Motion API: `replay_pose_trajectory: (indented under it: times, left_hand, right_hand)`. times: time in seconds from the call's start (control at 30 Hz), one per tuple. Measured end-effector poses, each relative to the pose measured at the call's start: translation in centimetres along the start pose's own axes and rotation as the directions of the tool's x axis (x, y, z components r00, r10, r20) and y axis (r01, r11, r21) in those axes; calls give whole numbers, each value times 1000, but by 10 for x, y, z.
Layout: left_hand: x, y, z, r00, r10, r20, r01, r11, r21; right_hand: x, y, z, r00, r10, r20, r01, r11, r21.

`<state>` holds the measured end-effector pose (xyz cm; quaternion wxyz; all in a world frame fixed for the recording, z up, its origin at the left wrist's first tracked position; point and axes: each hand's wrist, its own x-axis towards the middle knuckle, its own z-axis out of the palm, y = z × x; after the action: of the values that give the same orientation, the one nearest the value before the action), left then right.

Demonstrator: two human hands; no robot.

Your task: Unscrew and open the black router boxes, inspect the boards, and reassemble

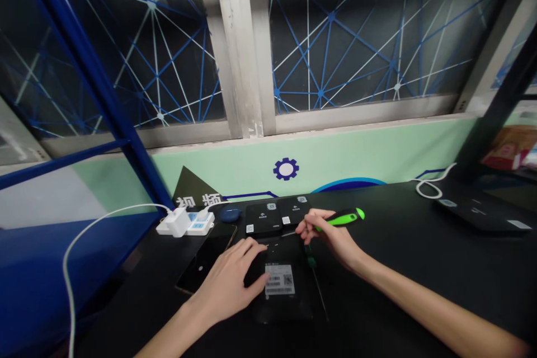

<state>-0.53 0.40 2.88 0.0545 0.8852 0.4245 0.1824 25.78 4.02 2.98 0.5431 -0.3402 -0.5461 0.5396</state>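
Note:
A flat black device (289,296) with a white label (279,280) lies on the black table (419,257) in front of me. My left hand (230,279) rests on its left side, fingers lying flat and holding it down. My right hand (331,235) pinches a green-and-black screwdriver (342,218), its tip pointing at the device's far edge. A second thin screwdriver (315,279) lies on the table along the device's right side.
Two more black boxes (277,215) stand behind the device, with a dark blue round object (230,213) to their left. A white power strip (184,224) with a white cable sits at the far left. A phone (201,268) lies under my left wrist. Another black device (482,207) is far right.

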Motion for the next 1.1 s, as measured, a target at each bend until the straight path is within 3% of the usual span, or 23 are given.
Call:
replay_pose_trajectory:
  times: [0.2,0.33,0.47,0.57,0.63,0.8,0.87,1.1]
  left_hand:
    - [0,-1,-5,980,-196,39,191,977,99]
    - [-2,-4,-2,973,-209,99,196,973,126]
    - [-3,-2,-1,972,-195,131,183,978,97]
    - [-3,0,-1,973,-182,141,173,982,73]
    - [-2,1,-1,974,-176,140,168,984,66]
    - [0,1,-2,976,-175,131,171,984,41]
    - [0,1,-2,978,-169,125,166,985,35]
    - [-2,1,0,988,-102,120,101,995,13]
  right_hand:
    - [3,-3,-7,996,-66,-66,68,997,31]
    - [8,-3,-15,982,-99,-159,81,990,-114]
    - [13,-6,-22,936,-192,-294,105,952,-287]
    - [15,-8,-25,955,-134,-264,12,908,-418]
    - [15,-9,-26,977,-92,-194,-34,826,-562]
    - [13,-12,-25,995,-55,-80,-43,490,-871]
    - [13,-12,-25,998,-28,-64,-48,393,-918]
    - [13,-10,-31,995,37,-91,-96,180,-979]
